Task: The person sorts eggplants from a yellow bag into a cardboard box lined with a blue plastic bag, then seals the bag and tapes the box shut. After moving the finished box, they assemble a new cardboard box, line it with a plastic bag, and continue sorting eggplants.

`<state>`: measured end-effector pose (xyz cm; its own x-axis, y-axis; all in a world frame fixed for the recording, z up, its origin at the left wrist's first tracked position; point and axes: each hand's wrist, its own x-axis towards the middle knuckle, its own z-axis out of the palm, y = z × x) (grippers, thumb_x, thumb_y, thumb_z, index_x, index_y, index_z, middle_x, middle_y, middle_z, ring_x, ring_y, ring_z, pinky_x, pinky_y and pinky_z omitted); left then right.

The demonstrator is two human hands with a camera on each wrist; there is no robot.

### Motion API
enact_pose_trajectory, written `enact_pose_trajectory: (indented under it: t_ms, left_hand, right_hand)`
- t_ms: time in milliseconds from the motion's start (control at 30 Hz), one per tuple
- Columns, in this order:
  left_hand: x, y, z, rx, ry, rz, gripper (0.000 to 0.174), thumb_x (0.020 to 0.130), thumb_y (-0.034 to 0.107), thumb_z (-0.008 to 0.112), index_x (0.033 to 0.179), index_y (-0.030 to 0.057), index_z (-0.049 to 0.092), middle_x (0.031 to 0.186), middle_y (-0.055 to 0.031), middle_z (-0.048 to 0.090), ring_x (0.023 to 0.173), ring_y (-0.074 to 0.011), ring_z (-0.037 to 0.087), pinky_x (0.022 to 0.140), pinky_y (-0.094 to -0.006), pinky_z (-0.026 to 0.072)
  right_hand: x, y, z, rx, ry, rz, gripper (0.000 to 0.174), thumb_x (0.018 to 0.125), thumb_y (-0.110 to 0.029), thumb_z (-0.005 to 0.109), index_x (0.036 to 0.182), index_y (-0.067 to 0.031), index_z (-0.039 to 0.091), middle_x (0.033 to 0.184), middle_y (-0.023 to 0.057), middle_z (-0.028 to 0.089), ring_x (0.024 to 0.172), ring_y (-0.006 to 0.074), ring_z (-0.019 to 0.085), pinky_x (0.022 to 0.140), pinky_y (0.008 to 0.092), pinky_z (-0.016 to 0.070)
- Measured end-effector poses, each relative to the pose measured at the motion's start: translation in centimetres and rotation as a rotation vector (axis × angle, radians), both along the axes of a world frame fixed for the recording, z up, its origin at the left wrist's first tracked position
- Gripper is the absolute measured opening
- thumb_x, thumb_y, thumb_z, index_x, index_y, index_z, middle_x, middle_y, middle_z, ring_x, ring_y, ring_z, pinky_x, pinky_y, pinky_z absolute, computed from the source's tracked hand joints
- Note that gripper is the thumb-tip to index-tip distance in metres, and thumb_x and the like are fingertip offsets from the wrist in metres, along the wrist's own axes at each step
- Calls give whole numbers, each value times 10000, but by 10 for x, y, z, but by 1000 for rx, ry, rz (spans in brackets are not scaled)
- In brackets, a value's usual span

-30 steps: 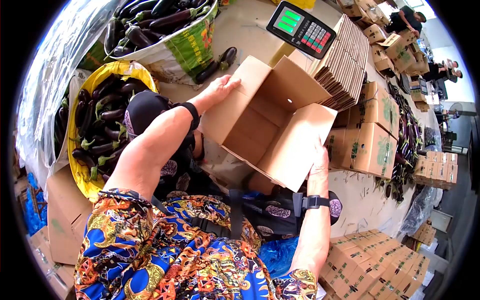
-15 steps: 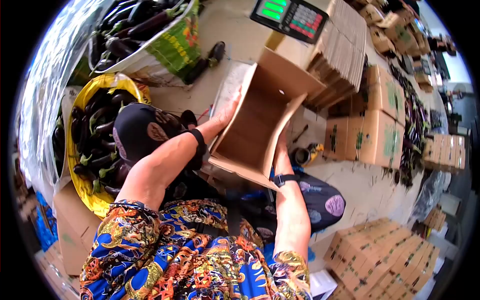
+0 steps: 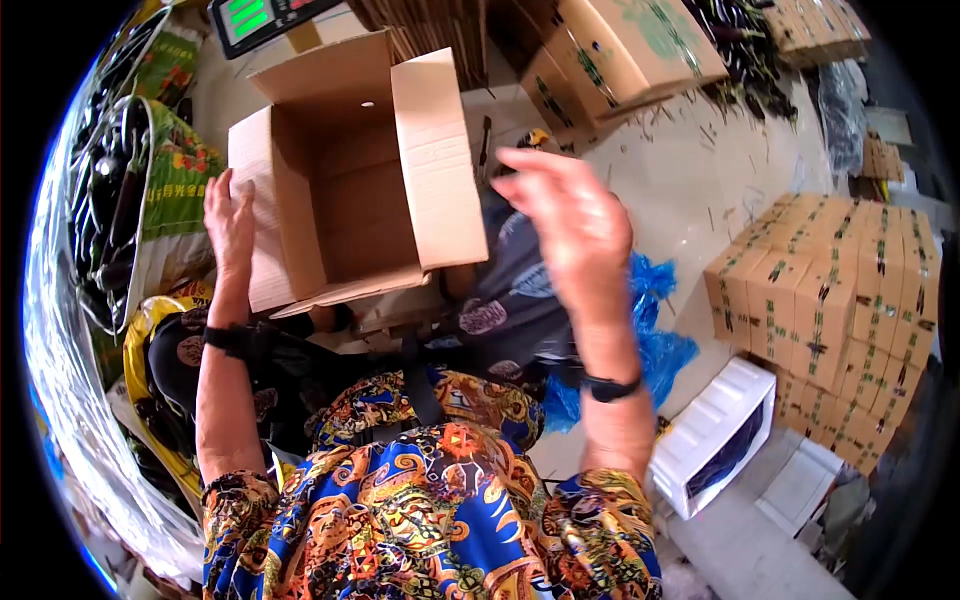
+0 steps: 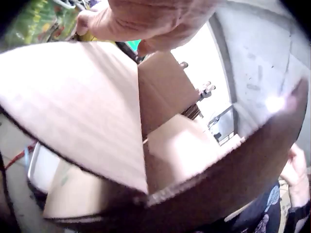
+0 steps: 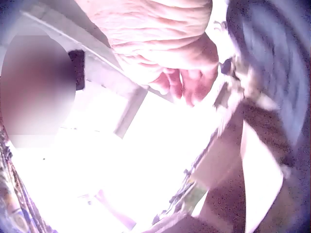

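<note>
A cardboard box [image 3: 440, 160] stands in front of the person with its flaps spread and its inside bare. My left hand [image 3: 230, 225] rests along the left flap, fingers fairly straight. Close up in the left wrist view, the left hand [image 4: 155, 19] is over the pale flap [image 4: 73, 102]. My right hand [image 3: 575, 225], blurred, is raised to the right of the box, apart from it, with loose fingers and nothing held. In the right wrist view, fingers of the right hand [image 5: 160, 43] hang loosely bent, with cardboard flaps [image 5: 260, 179] lower right.
A scale display [image 3: 250, 18] and flattened cartons [image 3: 430, 30] are behind the box. Eggplants [image 3: 115, 200] fill a sack at left. Taped cartons [image 3: 630, 50] stand at upper right, stacked boxes [image 3: 820, 290] farther right. Blue plastic [image 3: 660, 350] and a white foam box [image 3: 710, 430] lie nearby.
The right hand has let go of the box and swung out to the right. The left hand stays at the box's left side. The head view has turned rightward, so the box appears farther left.
</note>
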<state>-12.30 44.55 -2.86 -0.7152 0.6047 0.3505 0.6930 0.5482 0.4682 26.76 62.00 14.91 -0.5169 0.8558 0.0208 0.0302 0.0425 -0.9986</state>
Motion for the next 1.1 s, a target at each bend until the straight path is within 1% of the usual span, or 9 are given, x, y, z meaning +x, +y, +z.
enact_pose_trajectory:
  t_ms: [67, 200, 400, 533, 700, 800, 867, 1000, 1100]
  left_hand:
    - [9, -2, 35, -95, 40, -106, 428, 925, 264, 611, 1307, 75, 581, 1408, -210, 499, 1317, -369, 444, 1105, -433, 347]
    - [42, -2, 79, -62, -600, -234, 416, 935, 287, 583, 1269, 39, 614, 1283, -165, 615, 1226, -275, 540, 1070, -358, 371]
    - [76, -3, 119, -125, -532, -235, 413, 971, 241, 556, 1294, -13, 590, 1281, -126, 627, 1202, -200, 557, 1058, -315, 381]
    - [78, -6, 123, -132, -577, -233, 369, 984, 193, 562, 1284, -20, 602, 1247, -114, 645, 1178, -183, 571, 1058, -303, 384]
    - [100, 5, 149, -44, -635, -274, 365, 1003, 217, 555, 1279, -14, 609, 1239, -106, 647, 1183, -170, 572, 1057, -315, 395]
    - [122, 25, 175, -22, -620, -324, 350, 1010, 208, 539, 1284, 2, 610, 1237, -98, 648, 1179, -174, 582, 1049, -334, 416]
    - [144, 40, 188, 4, -614, -419, 284, 990, 123, 557, 1234, 6, 643, 1153, -74, 674, 1100, -137, 600, 988, -266, 437]
    - [175, 58, 187, -68, -482, -628, 264, 953, 77, 553, 1180, -23, 643, 1108, -91, 673, 1042, -158, 619, 927, -266, 466]
    - [186, 62, 192, -141, -486, -706, 261, 965, 76, 533, 1183, -25, 636, 1147, -102, 668, 1080, -159, 609, 951, -278, 458]
  right_hand:
    - [73, 22, 4, -30, -95, -94, 238, 1002, -206, 555, 1105, -31, 678, 1017, 50, 716, 862, 103, 656, 753, 260, 513]
    - [204, 55, -114, -180, -421, -503, 329, 940, -280, 637, 1142, -22, 661, 989, 55, 713, 773, 108, 637, 667, 247, 491]
    - [292, -13, -310, 33, -1052, -501, 465, 823, -332, 751, 1153, -19, 653, 989, 151, 719, 860, 282, 693, 739, 387, 535]
    - [261, -29, -313, -181, -1280, -444, 325, 805, -305, 753, 1012, -59, 708, 973, 168, 722, 897, 386, 680, 777, 452, 527]
    - [221, 2, -247, 138, -727, -487, 140, 855, -157, 675, 808, -28, 649, 861, 151, 693, 811, 347, 655, 693, 411, 500]
    - [217, 35, -209, 537, -775, -607, 146, 843, -181, 687, 822, -39, 664, 912, 154, 688, 905, 339, 643, 787, 439, 489]
    - [243, 26, -267, 670, -877, -537, 169, 856, -205, 683, 854, -37, 669, 853, 165, 681, 806, 332, 635, 760, 465, 492]
    - [256, -7, -307, 8, -1190, -282, 223, 865, -256, 682, 895, -36, 666, 825, 181, 678, 757, 332, 633, 730, 450, 497]
    - [260, -1, -284, 165, -999, -408, 188, 877, -226, 674, 917, -43, 678, 820, 180, 678, 790, 340, 658, 730, 430, 508]
